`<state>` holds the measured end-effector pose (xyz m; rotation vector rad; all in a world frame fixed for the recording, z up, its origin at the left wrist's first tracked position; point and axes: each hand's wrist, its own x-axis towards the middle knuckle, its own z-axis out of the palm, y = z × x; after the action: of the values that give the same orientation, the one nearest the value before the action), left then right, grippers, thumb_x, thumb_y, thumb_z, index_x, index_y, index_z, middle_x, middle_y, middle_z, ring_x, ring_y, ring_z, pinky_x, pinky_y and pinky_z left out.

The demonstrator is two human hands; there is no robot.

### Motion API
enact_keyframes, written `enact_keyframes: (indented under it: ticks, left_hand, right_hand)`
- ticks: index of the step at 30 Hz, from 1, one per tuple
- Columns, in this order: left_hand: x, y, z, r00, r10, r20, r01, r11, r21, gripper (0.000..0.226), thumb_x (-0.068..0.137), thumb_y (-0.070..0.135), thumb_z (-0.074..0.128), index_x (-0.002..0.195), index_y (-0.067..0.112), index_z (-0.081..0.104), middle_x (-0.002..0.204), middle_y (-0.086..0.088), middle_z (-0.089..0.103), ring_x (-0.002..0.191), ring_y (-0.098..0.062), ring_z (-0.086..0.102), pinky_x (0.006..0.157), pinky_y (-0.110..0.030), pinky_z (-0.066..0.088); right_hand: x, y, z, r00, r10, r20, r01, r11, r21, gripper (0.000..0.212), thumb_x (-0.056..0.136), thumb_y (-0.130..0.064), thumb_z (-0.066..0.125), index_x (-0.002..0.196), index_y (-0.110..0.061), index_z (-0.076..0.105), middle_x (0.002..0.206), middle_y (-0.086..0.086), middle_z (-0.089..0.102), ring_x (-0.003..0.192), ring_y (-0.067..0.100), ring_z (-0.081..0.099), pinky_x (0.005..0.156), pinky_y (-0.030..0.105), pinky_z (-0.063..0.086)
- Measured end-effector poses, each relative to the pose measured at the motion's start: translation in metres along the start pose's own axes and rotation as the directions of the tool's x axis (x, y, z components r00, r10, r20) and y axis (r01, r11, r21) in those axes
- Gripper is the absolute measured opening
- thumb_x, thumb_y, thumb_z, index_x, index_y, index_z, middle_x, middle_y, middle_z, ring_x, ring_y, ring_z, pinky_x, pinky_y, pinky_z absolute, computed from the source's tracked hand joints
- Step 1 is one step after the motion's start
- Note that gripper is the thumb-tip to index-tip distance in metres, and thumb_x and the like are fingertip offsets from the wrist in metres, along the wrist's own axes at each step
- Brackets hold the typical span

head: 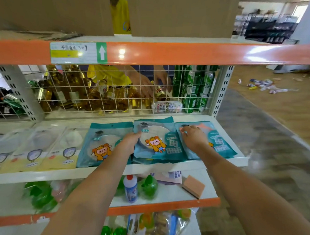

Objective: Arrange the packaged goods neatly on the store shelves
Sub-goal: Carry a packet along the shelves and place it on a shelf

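Observation:
Three teal cartoon packages lie flat on the white middle shelf (pixel 241 159). My left hand (pixel 130 143) grips the left edge of the middle teal package (pixel 160 142), which lies on a small stack. My right hand (pixel 194 136) rests with spread fingers on the right teal package (pixel 222 147). The left teal package (pixel 99 147) lies untouched beside my left wrist. Several pale yellow packages (pixel 60 154) fill the shelf's left part.
Behind a wire grid (pixel 116 90) stand golden bottles and green cans, and another person's hands reach among them. Cardboard boxes (pixel 181 15) sit on the top shelf. The shelf below holds a white bottle (pixel 130 187), green pouches and an orange sponge (pixel 193 186). Litter lies on the floor at right.

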<state>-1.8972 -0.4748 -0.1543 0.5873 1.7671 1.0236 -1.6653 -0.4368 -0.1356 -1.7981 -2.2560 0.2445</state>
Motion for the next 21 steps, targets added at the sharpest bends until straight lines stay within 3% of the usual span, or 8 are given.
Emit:
enact_keyframes:
  ticks: [3,6,14,18,21]
  left_hand:
    - [-0.002,0.000,0.002,0.999,0.045,-0.018,-0.044,0.998,0.054,0.043,0.093,0.041,0.056,0.112,0.002,0.058,0.116,-0.016,0.060,0.106,-0.031,0.056,0.093,-0.040,0.048]
    - [-0.003,-0.001,0.004,0.987,0.145,-0.063,-0.133,0.977,0.165,0.040,0.097,0.033,0.051,0.117,0.000,0.057,0.113,-0.017,0.059,0.098,-0.029,0.054,0.081,-0.036,0.043]
    - [-0.003,-0.001,0.006,0.928,0.351,-0.124,-0.215,0.777,0.592,0.037,0.099,0.032,0.045,0.118,0.003,0.057,0.116,-0.016,0.060,0.106,-0.032,0.057,0.082,-0.035,0.043]
    - [-0.003,-0.006,0.012,0.904,0.407,-0.131,-0.219,0.705,0.675,0.032,0.101,0.027,0.041,0.112,0.002,0.059,0.112,-0.017,0.062,0.103,-0.030,0.059,0.080,-0.034,0.044]
    - [-0.004,-0.010,0.015,0.877,0.459,-0.146,-0.214,0.643,0.735,0.033,0.101,0.025,0.041,0.117,0.001,0.058,0.119,-0.019,0.056,0.111,-0.031,0.054,0.092,-0.037,0.044]
  right_hand:
    - [-0.001,0.001,0.003,1.000,-0.018,0.016,0.018,1.000,-0.006,0.035,0.101,-0.027,0.033,0.131,-0.022,0.050,0.135,0.010,0.049,0.122,0.029,0.046,0.098,0.040,0.040]
    - [-0.002,0.002,0.004,0.999,-0.021,0.036,0.021,1.000,-0.013,0.036,0.101,-0.026,0.032,0.132,-0.022,0.049,0.135,0.011,0.048,0.122,0.030,0.046,0.098,0.041,0.040]
    - [-0.001,0.002,0.004,0.999,-0.030,0.036,0.031,0.999,-0.017,0.034,0.100,-0.024,0.032,0.130,-0.021,0.049,0.132,0.011,0.050,0.118,0.031,0.049,0.095,0.039,0.040]
    - [0.000,0.002,0.006,0.998,-0.041,0.037,0.042,0.999,-0.022,0.034,0.100,-0.022,0.032,0.129,-0.020,0.049,0.132,0.010,0.050,0.117,0.030,0.049,0.092,0.038,0.041]
    - [-0.002,0.003,0.009,0.998,-0.050,0.037,0.051,0.999,-0.016,0.032,0.100,-0.022,0.032,0.126,-0.018,0.049,0.131,0.010,0.051,0.116,0.030,0.048,0.090,0.039,0.042]
